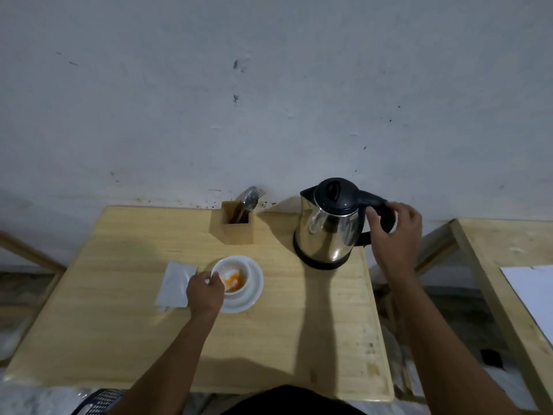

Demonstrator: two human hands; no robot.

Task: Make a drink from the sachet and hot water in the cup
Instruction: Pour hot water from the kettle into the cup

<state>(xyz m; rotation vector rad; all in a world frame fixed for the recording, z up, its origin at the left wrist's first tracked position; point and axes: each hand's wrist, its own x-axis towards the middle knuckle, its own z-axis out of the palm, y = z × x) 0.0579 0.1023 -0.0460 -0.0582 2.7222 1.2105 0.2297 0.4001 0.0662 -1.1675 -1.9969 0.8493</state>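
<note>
A white cup (236,269) stands on a white saucer (256,287) near the middle of the wooden table (119,324). Orange powder (235,280) lies inside the cup. My left hand (206,290) grips the cup's near-left rim. A steel kettle (327,226) with a black lid and black handle stands at the back right on its black base. My right hand (396,229) curls around the kettle's handle, thumb on the inner side. A white sachet or paper (175,284) lies flat just left of the cup.
A wooden holder (236,227) with a spoon and fork stands at the back, against the wall, left of the kettle. A second wooden table (502,265) with a white sheet stands to the right across a gap. A dark basket (98,402) shows at the bottom.
</note>
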